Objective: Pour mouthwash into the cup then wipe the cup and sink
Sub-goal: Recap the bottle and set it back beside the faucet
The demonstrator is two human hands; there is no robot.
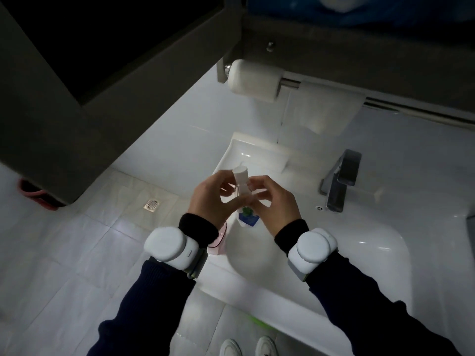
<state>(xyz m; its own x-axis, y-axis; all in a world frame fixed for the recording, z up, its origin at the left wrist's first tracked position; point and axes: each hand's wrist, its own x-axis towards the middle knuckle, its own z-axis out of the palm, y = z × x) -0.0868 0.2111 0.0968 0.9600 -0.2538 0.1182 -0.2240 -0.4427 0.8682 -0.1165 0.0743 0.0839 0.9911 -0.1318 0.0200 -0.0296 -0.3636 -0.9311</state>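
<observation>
A clear mouthwash bottle (243,187) with a white cap and a blue-green label hangs over the white sink (334,242). My right hand (272,204) wraps the bottle's body. Fingers of my left hand (213,199) rest near the bottle's neck, just under the cap. The cap sits on the bottle. A pink cup (218,238) stands on the sink's left rim, mostly hidden behind my left wrist. A white towel (326,109) hangs from a rail on the wall above the sink.
A metal faucet (339,179) stands at the sink's right back. A white roll (253,79) is mounted at the rail's left end. The tiled floor on the left has a drain (152,204) and a red basin edge (33,195). A dark cabinet looms overhead.
</observation>
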